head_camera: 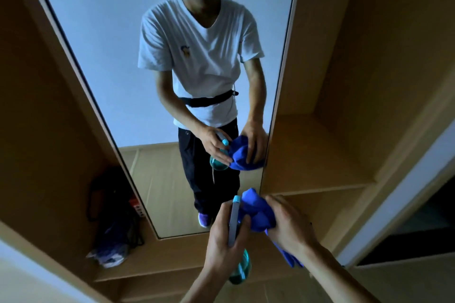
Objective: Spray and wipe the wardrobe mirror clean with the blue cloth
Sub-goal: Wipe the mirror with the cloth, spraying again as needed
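A tall wardrobe mirror [118,61] fills the middle of the view and reflects a person in a white T-shirt with both hands raised. My left hand [225,241] grips a spray bottle [234,226] with a grey head, a light blue nozzle and teal liquid in its lower part. The nozzle points at the blue cloth [257,210], which is bunched in my right hand [288,226] just in front of the mirror's lower right corner. A tail of the cloth hangs below my right wrist.
Wooden wardrobe panels frame the mirror. An open shelf [317,155] lies to the right. In the left compartment stand a dark bag [110,204] and a crumpled plastic bag [108,253]. A white door edge [403,194] is at the right.
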Demonstrator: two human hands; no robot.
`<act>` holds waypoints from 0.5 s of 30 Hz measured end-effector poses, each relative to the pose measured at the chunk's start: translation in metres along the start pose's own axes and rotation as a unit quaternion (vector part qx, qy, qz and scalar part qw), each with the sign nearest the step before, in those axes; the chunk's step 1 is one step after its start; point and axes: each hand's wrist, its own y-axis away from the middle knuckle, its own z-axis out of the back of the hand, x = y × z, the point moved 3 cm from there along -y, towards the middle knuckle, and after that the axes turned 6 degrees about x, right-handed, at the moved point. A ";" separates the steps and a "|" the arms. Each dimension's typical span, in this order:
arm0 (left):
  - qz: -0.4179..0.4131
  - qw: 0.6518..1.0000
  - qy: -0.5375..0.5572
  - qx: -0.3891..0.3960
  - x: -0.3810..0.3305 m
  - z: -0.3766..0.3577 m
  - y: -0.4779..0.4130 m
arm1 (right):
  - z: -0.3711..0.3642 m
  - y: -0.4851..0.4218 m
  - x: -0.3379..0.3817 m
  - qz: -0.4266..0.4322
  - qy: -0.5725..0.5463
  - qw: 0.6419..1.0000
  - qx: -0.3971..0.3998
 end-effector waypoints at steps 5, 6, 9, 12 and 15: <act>-0.049 0.998 0.006 0.025 -0.046 0.014 -0.012 | 0.042 0.008 0.029 0.010 -0.108 0.993 -0.044; -0.058 0.998 0.010 0.027 -0.056 0.018 -0.013 | 0.051 0.011 0.037 0.012 -0.126 0.991 -0.053; -0.074 0.996 0.027 0.032 -0.079 0.022 -0.017 | 0.073 0.020 0.053 0.018 -0.153 0.986 -0.071; -0.086 0.996 0.016 0.029 -0.095 0.020 -0.020 | 0.086 0.029 0.056 0.007 -0.169 0.983 -0.074; -0.095 0.995 -0.001 0.033 -0.101 0.015 -0.024 | 0.097 0.033 0.047 -0.011 -0.169 0.983 -0.076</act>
